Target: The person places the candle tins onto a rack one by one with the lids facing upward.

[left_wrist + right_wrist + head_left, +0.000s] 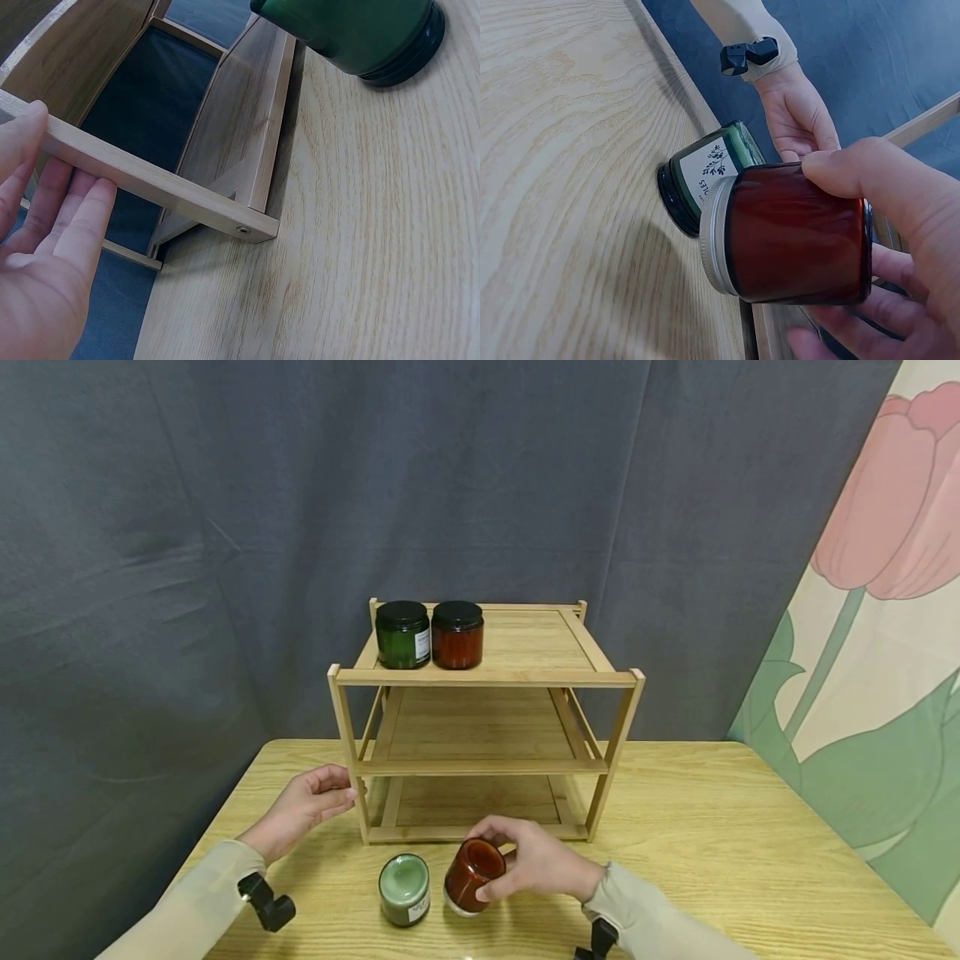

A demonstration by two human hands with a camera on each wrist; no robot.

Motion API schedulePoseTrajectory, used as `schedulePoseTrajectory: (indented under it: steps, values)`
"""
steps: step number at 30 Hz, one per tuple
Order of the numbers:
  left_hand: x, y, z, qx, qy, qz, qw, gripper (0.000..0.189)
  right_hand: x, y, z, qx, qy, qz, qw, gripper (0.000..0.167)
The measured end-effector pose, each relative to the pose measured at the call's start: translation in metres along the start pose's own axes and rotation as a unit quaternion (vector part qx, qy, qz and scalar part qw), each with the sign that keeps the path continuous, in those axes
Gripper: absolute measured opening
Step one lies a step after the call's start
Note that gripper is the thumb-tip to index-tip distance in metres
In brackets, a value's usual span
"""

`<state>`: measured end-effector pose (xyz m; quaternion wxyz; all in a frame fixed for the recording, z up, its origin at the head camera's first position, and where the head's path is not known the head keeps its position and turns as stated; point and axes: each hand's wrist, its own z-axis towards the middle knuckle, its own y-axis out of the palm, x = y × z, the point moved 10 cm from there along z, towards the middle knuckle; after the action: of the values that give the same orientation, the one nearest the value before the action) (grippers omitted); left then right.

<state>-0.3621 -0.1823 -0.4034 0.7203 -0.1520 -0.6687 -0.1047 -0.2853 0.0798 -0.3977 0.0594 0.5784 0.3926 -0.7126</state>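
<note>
My right hand point(536, 860) holds a reddish-brown glass jar point(795, 240) between thumb and fingers. That jar is upside down and tilted, with its silver lid point(716, 236) at the lower end, close to the table. Just left of it, a green glass jar point(403, 893) with a white label stands inverted on its dark lid. My left hand point(307, 806) pinches the front left post point(150, 176) of a three-tier wooden shelf rack point(487, 677), thumb on one side and fingers on the other.
On the rack's top tier, at the left, stand a green jar point(402, 639) and a brown jar point(457, 639), both with black lids. The wooden table point(697, 827) extends right of the rack. Behind hangs a dark curtain point(465, 485); a tulip-patterned panel point(862, 652) stands at the right.
</note>
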Motion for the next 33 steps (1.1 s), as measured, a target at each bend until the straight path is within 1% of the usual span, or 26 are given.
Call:
schedulePoseTrajectory:
  steps: [4,6,16,21,28,33]
  values:
    - [-0.0001,0.0000,0.0000,0.000,0.000,0.001,1.0000,0.030,-0.0003,-0.0015,0.0002,0.002,-0.004,-0.014,0.9999,0.049]
    - [-0.0002,-0.0001,0.0000,0.001,0.000,0.001,1.0000,0.031,-0.0005,-0.0019,0.0003,0.002,-0.004,-0.012,0.9999,0.049]
    - [-0.0014,-0.0011,-0.0002,0.002,-0.005,0.004,1.0000,0.035,-0.0020,-0.0013,0.0005,-0.004,0.001,0.019,0.9998,0.052]
    - [-0.0014,-0.0013,-0.0004,0.003,-0.006,0.005,1.0000,0.034,-0.0030,-0.0007,0.0007,-0.008,0.001,0.020,0.9998,0.054]
    - [-0.0008,-0.0007,0.0001,0.003,-0.003,0.002,1.0000,0.034,-0.0027,-0.0029,0.0015,-0.005,-0.013,0.013,0.9998,0.061]
    - [-0.0007,-0.0009,0.0003,0.003,-0.003,0.005,1.0000,0.035,-0.0026,-0.0025,0.0011,-0.011,-0.019,0.024,0.9995,0.058]
